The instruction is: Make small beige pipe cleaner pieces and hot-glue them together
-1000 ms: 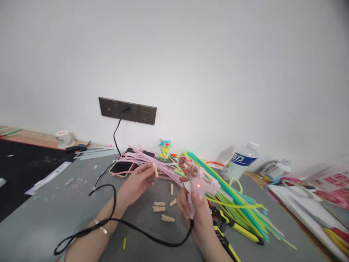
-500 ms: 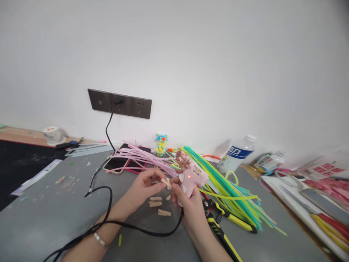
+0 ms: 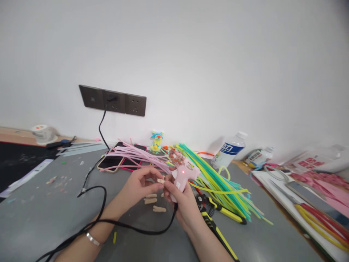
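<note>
My left hand is closed in a pinch on a small beige pipe-cleaner piece. My right hand wraps round the handle of a pale pink hot glue gun. A red light glows on its side, and its front end points up and away to the left. The thumb and fingertips of my right hand meet the beige piece as well. Several similar short beige pieces lie on the grey table below my hands. A black cord runs from the gun's handle across my left forearm.
Pink pipe cleaners lie over phones behind my hands. Yellow and teal pipe cleaners and yellow-black pliers are on the right. A bottle and a small figure stand by the wall. The cord reaches a socket.
The view has shifted slightly, so everything sits further left. The beige piece has turned a little and is closer to my right fingertips. Both hands keep their hold.
</note>
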`<state>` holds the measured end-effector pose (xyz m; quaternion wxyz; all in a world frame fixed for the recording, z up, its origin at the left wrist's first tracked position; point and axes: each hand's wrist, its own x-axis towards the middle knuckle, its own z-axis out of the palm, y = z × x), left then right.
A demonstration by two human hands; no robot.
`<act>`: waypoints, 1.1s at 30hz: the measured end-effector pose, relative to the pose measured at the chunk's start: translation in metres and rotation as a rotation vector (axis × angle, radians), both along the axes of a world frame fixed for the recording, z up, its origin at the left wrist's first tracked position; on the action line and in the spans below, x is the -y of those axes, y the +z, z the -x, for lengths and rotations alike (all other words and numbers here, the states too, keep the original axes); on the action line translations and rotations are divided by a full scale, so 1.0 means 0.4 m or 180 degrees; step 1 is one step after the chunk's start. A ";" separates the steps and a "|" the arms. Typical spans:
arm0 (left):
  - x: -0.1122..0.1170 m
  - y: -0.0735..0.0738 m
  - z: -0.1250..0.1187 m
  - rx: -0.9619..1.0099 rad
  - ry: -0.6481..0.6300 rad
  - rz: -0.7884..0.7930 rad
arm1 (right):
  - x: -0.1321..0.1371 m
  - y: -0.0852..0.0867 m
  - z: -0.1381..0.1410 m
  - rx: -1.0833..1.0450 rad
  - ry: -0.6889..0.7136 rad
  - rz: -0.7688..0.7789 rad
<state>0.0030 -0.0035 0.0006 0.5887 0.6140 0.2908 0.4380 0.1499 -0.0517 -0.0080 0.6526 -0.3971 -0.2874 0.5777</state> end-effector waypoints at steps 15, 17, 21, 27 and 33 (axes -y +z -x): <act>0.004 0.009 -0.003 -0.0475 0.0423 -0.0792 | -0.013 -0.019 -0.020 0.0767 -0.0287 -0.0211; 0.007 0.012 0.001 -0.0635 0.0412 -0.1103 | -0.013 -0.016 -0.023 0.0765 -0.0355 -0.0178; 0.010 0.015 0.011 -0.0834 0.0400 -0.1797 | -0.015 -0.017 -0.029 0.0728 -0.0448 -0.0208; 0.008 0.014 0.023 -0.0907 0.0352 -0.2553 | -0.014 -0.011 -0.032 0.0760 -0.0330 -0.0219; 0.012 0.014 0.029 -0.1151 0.0053 -0.2428 | -0.018 -0.011 -0.035 0.0756 -0.0285 -0.0189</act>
